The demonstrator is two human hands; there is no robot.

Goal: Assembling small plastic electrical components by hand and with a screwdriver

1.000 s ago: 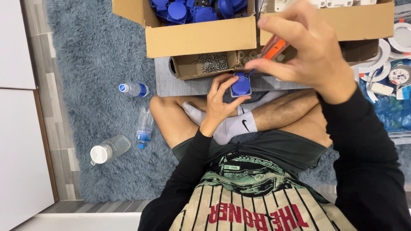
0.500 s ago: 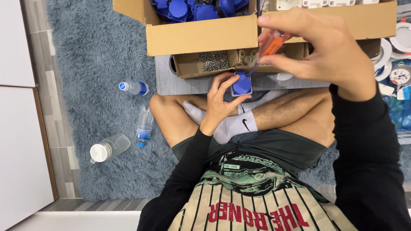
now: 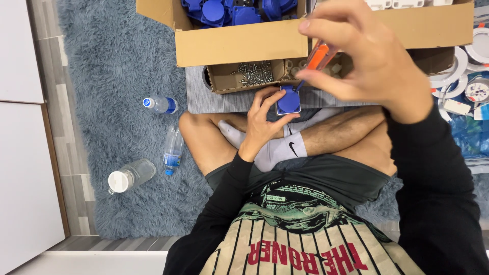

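I sit cross-legged on a grey rug. My left hand [image 3: 265,119] grips a small blue plastic socket part [image 3: 288,100] just above my knees. My right hand [image 3: 364,56] is raised close to the camera and holds an orange-handled screwdriver [image 3: 317,57] upright. Its tip points down at the blue part's upper right corner. Behind them stands a small open cardboard tray [image 3: 224,81] with several loose screws [image 3: 254,73] in it.
A large cardboard box [image 3: 239,46] holds several more blue parts [image 3: 224,10]. Three plastic bottles [image 3: 172,147] lie on the shaggy rug [image 3: 117,76] to my left. White round fittings [image 3: 461,66] and blue bags lie at the right. A white cabinet front borders the left.
My right hand has risen and shifted slightly with the screwdriver, bringing its tip onto the blue part. My left hand has kept the part in place.
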